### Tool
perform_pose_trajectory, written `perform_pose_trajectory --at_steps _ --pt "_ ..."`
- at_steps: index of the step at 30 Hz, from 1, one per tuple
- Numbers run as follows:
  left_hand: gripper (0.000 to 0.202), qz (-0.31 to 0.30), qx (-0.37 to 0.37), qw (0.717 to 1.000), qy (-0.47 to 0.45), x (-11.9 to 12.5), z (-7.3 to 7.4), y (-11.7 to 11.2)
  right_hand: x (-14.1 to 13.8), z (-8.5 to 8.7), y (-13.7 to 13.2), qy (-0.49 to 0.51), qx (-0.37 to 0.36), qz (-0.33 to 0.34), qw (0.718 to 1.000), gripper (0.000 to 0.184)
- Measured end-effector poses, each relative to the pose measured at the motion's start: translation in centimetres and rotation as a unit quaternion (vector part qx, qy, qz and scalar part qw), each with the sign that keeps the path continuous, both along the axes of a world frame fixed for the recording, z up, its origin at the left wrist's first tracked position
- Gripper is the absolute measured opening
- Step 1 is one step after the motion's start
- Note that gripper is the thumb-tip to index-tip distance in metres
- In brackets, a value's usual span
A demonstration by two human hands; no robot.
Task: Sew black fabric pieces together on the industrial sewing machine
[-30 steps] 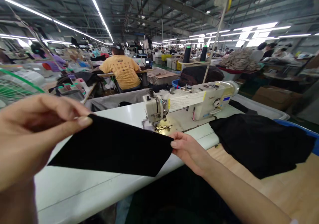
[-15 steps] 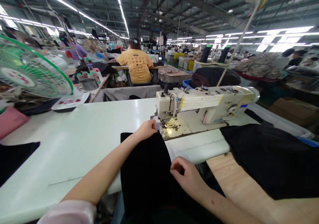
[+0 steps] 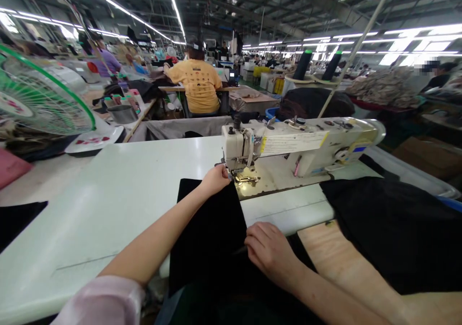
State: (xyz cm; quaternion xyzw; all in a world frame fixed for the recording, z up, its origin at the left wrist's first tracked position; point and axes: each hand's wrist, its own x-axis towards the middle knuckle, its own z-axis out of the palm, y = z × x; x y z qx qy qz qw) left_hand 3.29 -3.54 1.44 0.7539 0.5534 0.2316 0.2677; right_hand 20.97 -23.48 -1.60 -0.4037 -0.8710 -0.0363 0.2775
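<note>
A black fabric piece (image 3: 209, 228) lies over the front edge of the pale sewing table (image 3: 151, 171) and hangs down toward my lap. My left hand (image 3: 215, 179) pinches its far corner, close to the needle and presser foot of the white sewing machine (image 3: 303, 144). Nearer to me, my right hand (image 3: 269, 250) grips the right edge of the same fabric with curled fingers. The fingertips of both hands are partly hidden.
More black fabric (image 3: 393, 228) drapes over a wooden board (image 3: 335, 253) on the right. Another dark piece (image 3: 21, 219) lies at the left. A green fan (image 3: 46, 94) stands far left. A person in a yellow shirt (image 3: 197, 86) sits ahead.
My left hand has moved slightly forward along with the fabric's far corner, nearer the needle area. My right hand's fingers have turned over and closed on the edge. The view has shifted slightly.
</note>
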Motion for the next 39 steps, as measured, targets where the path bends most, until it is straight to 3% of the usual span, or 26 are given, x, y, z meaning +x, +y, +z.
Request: perform_pose_trajectory --at_steps 5,11,14,16,18,19,21,24,29,39 --pt "0.015 -0.007 -0.006 1.0 0.025 0.9 -0.2 1.2 -0.5 -0.3 0.4 0.033 -0.021 -0.003 0.999 0.019" --pt "0.011 0.001 0.014 0.998 0.055 0.8 0.1 1.0 -0.1 -0.4 0.4 0.05 -0.036 0.007 0.998 0.019" --pt "0.021 0.031 0.069 0.994 0.076 0.7 0.7 -0.9 0.3 -0.4 0.1 0.049 -0.046 0.025 0.997 0.022" --pt "0.031 0.045 0.112 0.989 0.088 0.5 1.0 -3.7 0.7 -0.3 -0.2 0.042 -0.052 0.038 0.997 0.028" --pt "0.029 -0.005 0.135 0.986 0.096 0.0 1.0 -7.6 0.9 -0.2 -0.5 0.033 -0.057 0.045 0.997 0.033" --pt "0.021 -0.058 0.137 0.984 0.098 -0.3 0.8 -9.7 1.1 -0.2 -0.6 0.029 -0.06 0.046 0.997 0.035" --pt "0.014 -0.22 0.14 0.96 0.101 -1.2 0.2 -13.6 1.2 -0.1 -0.6 0.025 -0.064 0.047 0.996 0.037" --pt "0.023 -0.307 0.185 0.927 0.105 -2.6 -1.0 -16.6 1.3 -0.2 -0.3 0.023 -0.069 0.054 0.996 0.034" --pt "0.024 -0.336 0.217 0.91 0.111 -3.4 -1.2 -15.1 1.1 -0.2 1.3 0.039 -0.065 0.057 0.995 0.03" --pt "0.022 -0.333 0.216 0.91 0.121 -3.2 -0.2 -10.7 0.9 -0.5 5.7 0.033 -0.073 0.04 0.996 0.026"
